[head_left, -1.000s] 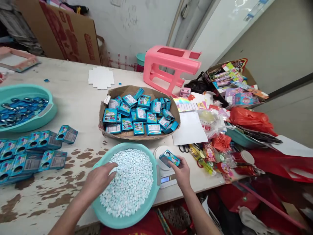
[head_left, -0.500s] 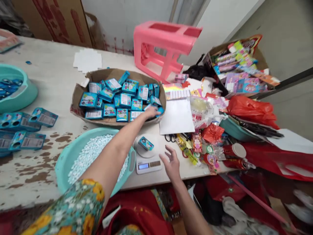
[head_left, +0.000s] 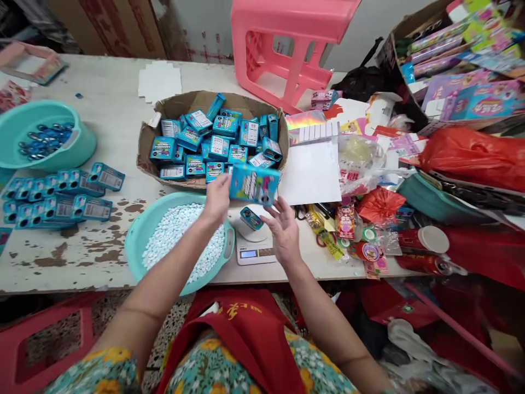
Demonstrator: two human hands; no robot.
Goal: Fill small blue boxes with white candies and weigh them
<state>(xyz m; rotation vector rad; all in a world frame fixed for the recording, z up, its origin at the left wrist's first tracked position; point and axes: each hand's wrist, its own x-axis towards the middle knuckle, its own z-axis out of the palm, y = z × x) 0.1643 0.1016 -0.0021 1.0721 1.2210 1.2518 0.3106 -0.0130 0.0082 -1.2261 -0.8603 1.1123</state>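
Note:
My left hand point(head_left: 218, 201) grips the left end of a blue candy box point(head_left: 253, 185), held up over the front edge of a cardboard tray point(head_left: 143, 164) full of similar blue boxes. My right hand point(head_left: 284, 232) is open, fingers curved, its fingertips close to that box's lower right corner; whether they touch it I cannot tell. Below, a small blue box with a round hole point(head_left: 251, 218) lies on the round pan of a white digital scale point(head_left: 257, 255) with its display lit. Beside the scale is a teal basin point(head_left: 135, 241) of small pale candies.
Several blue boxes point(head_left: 96, 209) lie in rows at the left, below another teal basin point(head_left: 84, 139) with shiny blue pieces. A pink plastic stool point(head_left: 295, 22) lies at the back. White paper point(head_left: 311, 178), plastic bags, scissors and wrapped sweets crowd the right side.
My left hand has come out of the cardboard tray towards me with a blue candy box. My right hand has moved up near that box. The view has shifted.

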